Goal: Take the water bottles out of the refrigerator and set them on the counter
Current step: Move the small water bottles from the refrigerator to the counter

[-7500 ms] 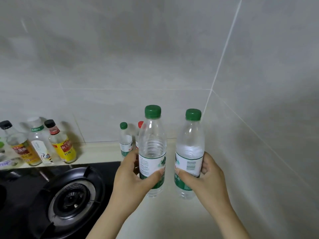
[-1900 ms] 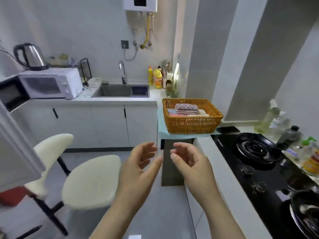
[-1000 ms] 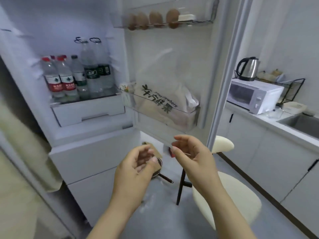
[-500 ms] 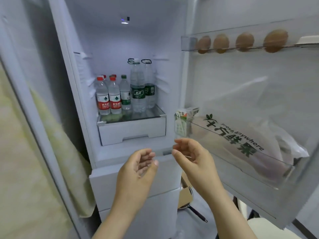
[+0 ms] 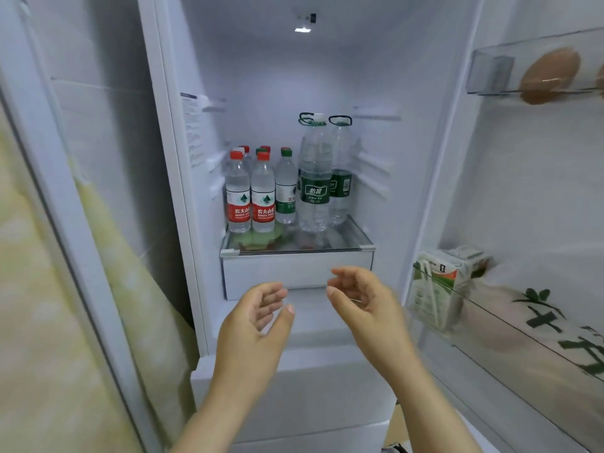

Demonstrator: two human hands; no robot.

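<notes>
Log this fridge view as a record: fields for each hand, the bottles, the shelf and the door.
left hand: open, empty, short of the bottles
right hand: open, empty, in front of the drawer
small bottles: left side of the shelf; red labels in front, one green label beside them
large bottles: two, upright, green labels, right side
shelf: glass, carries the bottles
door: open; carton in lower rack, egg in upper rack

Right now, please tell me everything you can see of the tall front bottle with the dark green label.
The tall front bottle is clear ribbed plastic with a dark green label band at mid height and a green carry loop at its pale cap. It stands upright on the glass shelf, right of a small green-capped bottle, a second tall bottle behind it.
</notes>
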